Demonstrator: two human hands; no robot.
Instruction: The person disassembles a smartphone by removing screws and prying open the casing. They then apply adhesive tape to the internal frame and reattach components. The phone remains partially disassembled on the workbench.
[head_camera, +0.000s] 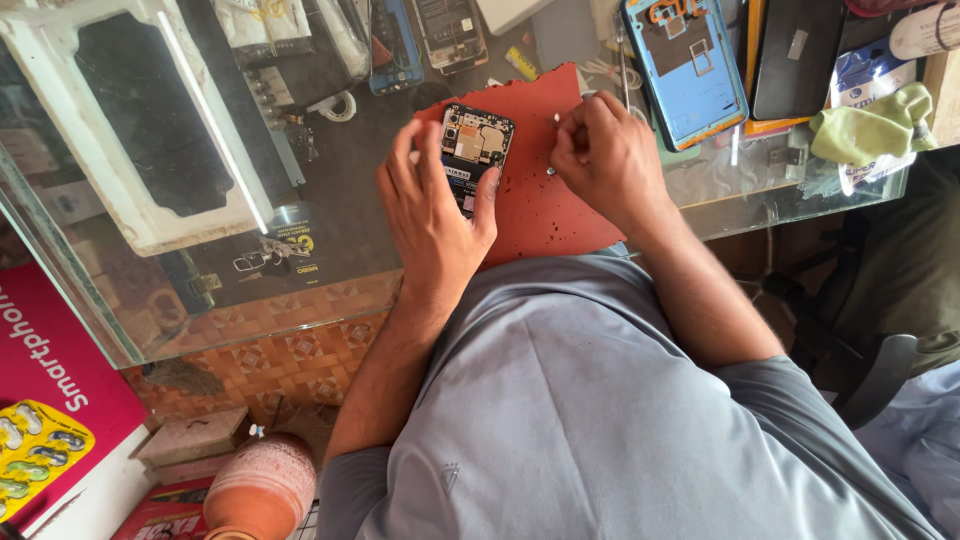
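Glass counter (330, 230), red mat (545, 205): left hand (435, 215) grips opened phone (473, 150); right hand (600, 155) pinches screwdriver (622, 70).

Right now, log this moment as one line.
left hand: steadies opened phone | right hand: pinching small tool, fingers closed | surface: red mat on glass table

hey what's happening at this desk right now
A person seated at a glass table is working on an opened phone with its back cover off, lying on a red mat. The left hand steadies the phone; the right hand pinches something small beside it. A blue phone frame lies nearby.
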